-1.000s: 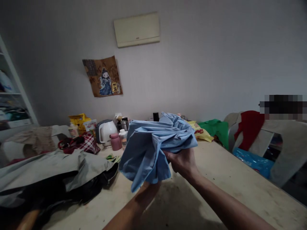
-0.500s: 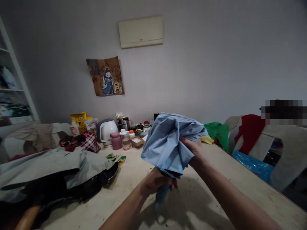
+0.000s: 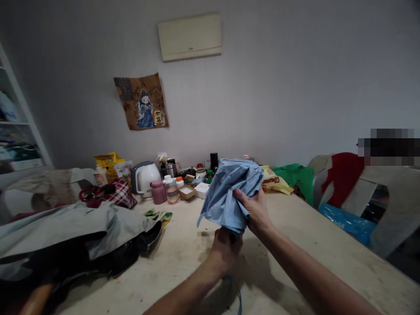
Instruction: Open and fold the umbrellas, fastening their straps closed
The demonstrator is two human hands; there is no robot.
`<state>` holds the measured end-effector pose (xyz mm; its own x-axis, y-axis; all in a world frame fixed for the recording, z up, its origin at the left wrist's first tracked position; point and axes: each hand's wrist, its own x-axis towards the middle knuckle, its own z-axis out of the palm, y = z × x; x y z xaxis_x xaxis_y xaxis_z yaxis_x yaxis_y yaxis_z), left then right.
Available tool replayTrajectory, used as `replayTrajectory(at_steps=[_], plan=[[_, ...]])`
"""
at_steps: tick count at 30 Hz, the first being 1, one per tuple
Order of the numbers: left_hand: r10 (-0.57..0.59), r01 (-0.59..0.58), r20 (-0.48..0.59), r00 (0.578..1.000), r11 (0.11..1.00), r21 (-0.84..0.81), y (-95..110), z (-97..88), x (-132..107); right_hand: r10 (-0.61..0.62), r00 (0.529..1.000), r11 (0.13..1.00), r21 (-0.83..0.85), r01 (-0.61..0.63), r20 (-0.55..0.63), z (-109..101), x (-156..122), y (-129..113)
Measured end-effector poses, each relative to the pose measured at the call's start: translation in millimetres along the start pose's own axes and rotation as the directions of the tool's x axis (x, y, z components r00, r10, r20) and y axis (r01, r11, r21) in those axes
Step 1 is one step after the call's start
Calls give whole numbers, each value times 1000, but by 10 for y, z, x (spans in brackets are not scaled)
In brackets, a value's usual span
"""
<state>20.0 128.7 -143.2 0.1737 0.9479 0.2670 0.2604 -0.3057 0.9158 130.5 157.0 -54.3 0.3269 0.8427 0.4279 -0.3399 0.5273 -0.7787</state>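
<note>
A light blue folding umbrella [image 3: 226, 188] is held above the table, its canopy folded loosely around the shaft and its top tilted up and away. Below the canopy, my left hand [image 3: 226, 247] is closed around the handle, which is mostly hidden by the fingers. A blue wrist strap [image 3: 239, 295] dangles beneath it. My right hand [image 3: 256, 208] grips the canopy's right side, thumb pressed on the fabric's near face and the other fingers out of sight behind.
On the left of the table [image 3: 183, 238] lies a grey and black garment-like cloth [image 3: 98, 232]. Along the back stand a kettle [image 3: 147, 178], a pink jar [image 3: 159, 192], bottles and small boxes. Green [image 3: 295, 176] and blue [image 3: 348, 222] bags are at the right.
The canopy is gathered more narrowly than before. My right hand has moved left and its thumb now lies across the fabric. The strap has swung right.
</note>
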Motion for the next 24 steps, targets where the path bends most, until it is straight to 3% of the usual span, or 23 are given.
replayTrajectory(at_steps=[3, 6, 8, 9, 11, 12, 13, 14, 18, 20, 22, 24], plan=[[106, -69, -177, 978, 977, 204, -43, 58, -43, 47, 999, 997, 67, -46, -12, 18, -19, -7], [117, -96, -111, 987, 979, 179, 39, -3, -52, 84, 995, 992, 88, -89, 55, -4, 18, -120], [58, -54, 59, 997, 996, -72, 114, -84, -36, 107, 987, 986, 115, -121, 118, -32, 48, -199], [36, 15, 208, 978, 970, -241, 139, -124, -27, 120, 981, 981, 133, -140, 153, -47, 59, -229], [85, 206, 498, 863, 841, -501, 152, -183, -16, 141, 965, 969, 171, -180, 221, -74, 72, -260], [135, 273, 584, 801, 784, -557, 142, -197, -15, 146, 958, 963, 185, -194, 247, -86, 74, -264], [175, 305, 627, 759, 755, -580, 125, -199, -18, 148, 952, 960, 193, -203, 268, -97, 75, -262], [185, 306, 632, 753, 751, -585, 107, -191, -23, 148, 949, 958, 195, -208, 280, -107, 75, -256], [101, 161, 492, 865, 871, -463, 66, -117, -30, 122, 954, 971, 166, -171, 272, -124, 65, -199], [94, 90, 424, 901, 915, -392, 68, -97, -18, 86, 961, 983, 136, -125, 262, -109, 40, -152], [82, 104, 401, 912, 901, -421, 76, -106, -2, 66, 962, 992, 86, -91, 264, -75, -5, -103], [67, 185, 433, 899, 839, -512, 89, -137, 6, 91, 954, 994, 31, -104, 286, -28, -61, -69]])
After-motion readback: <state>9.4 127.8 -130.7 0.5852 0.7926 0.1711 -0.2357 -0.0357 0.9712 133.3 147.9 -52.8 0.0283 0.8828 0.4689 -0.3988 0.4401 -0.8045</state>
